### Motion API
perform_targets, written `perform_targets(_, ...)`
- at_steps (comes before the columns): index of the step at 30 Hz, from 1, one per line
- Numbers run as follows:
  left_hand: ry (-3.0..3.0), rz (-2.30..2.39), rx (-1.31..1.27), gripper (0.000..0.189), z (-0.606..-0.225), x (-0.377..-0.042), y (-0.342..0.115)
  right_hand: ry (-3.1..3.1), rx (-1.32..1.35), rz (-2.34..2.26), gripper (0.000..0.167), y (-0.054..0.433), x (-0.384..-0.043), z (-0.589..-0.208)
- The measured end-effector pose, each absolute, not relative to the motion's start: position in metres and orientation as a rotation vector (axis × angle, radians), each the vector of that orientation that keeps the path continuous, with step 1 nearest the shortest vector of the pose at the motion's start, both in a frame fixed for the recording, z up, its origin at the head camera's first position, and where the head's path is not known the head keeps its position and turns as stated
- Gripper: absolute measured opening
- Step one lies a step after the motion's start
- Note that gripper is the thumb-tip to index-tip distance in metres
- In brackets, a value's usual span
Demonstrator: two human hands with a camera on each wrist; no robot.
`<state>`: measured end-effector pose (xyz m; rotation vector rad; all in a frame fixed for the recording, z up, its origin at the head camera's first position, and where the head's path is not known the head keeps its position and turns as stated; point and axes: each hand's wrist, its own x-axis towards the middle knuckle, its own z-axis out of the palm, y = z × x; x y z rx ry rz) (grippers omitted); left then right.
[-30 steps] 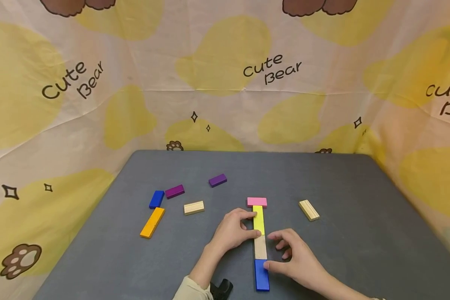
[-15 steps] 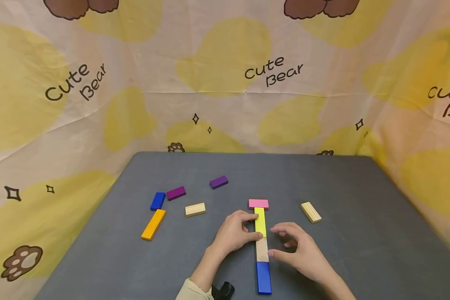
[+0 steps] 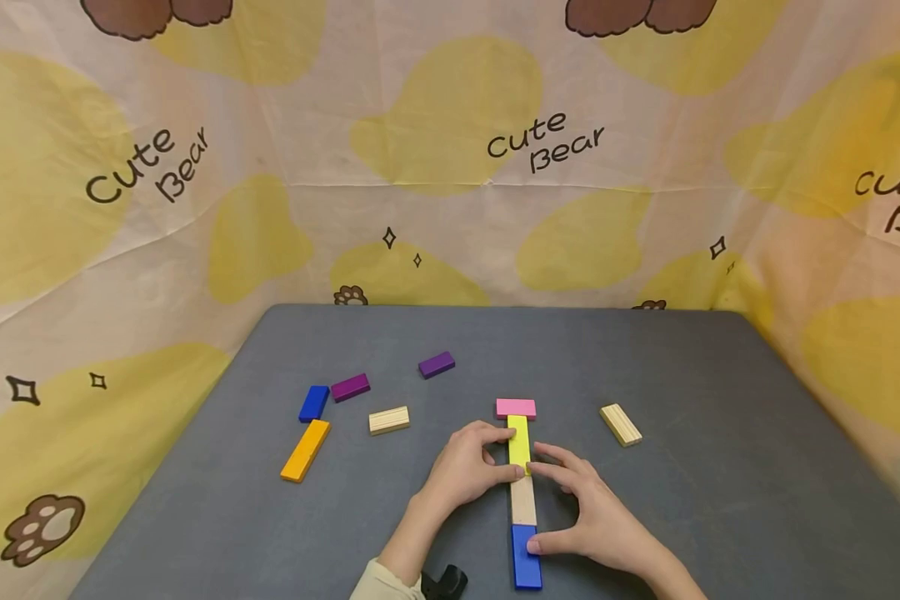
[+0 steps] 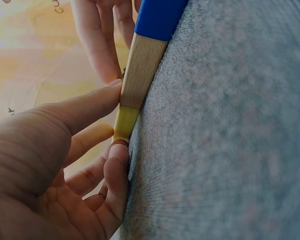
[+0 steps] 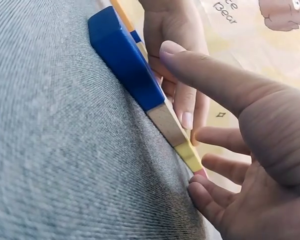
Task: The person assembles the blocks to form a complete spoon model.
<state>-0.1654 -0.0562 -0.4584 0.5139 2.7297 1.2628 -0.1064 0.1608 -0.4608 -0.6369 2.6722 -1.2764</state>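
A row of flat blocks runs toward me: a pink block (image 3: 516,408) set crosswise at the far end, then a yellow block (image 3: 518,437), a plain wood block (image 3: 522,502) and a blue block (image 3: 526,567). My left hand (image 3: 461,467) rests at the row's left side, index fingertip on the yellow block, thumb tip by the yellow-wood joint. On the right side, my right hand (image 3: 600,517) spreads along the row. Its thumb overlaps the blue block, and its fingertips lie at the yellow block's right edge. In the right wrist view that thumb (image 5: 172,48) stands above the blue block (image 5: 125,60).
Loose on the grey table (image 3: 195,517) lie an orange block (image 3: 305,451), a second blue block (image 3: 314,403), two purple blocks, one (image 3: 351,387) nearer, and two plain wood blocks, one (image 3: 620,425) right of the row. A patterned cloth (image 3: 450,125) surrounds the table.
My right hand lifted its thumb off the blue block, then lowered it back over the block while its fingers came closer to the yellow block. The left hand stays put.
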Motion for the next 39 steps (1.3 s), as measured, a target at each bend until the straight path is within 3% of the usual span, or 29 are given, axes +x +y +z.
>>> perform_targets(13, 2.719, 1.27, 0.526, 0.053, -0.459, -0.165, -0.056, 2.756, -0.616, -1.208, 0.066, 0.157, -0.103, -0.46)
perform_targets(31, 2.717, 1.285, 0.518, 0.053, -0.458, -0.162, -0.06, 2.773, -0.699, -1.164, 0.071, 0.156, -0.103, -0.463)
perform_targets(39, 2.681, 1.388, 0.622, 0.043, -0.453, -0.163, -0.072, 2.758, -0.644, -1.162, 0.077, 0.156, -0.104, -0.461)
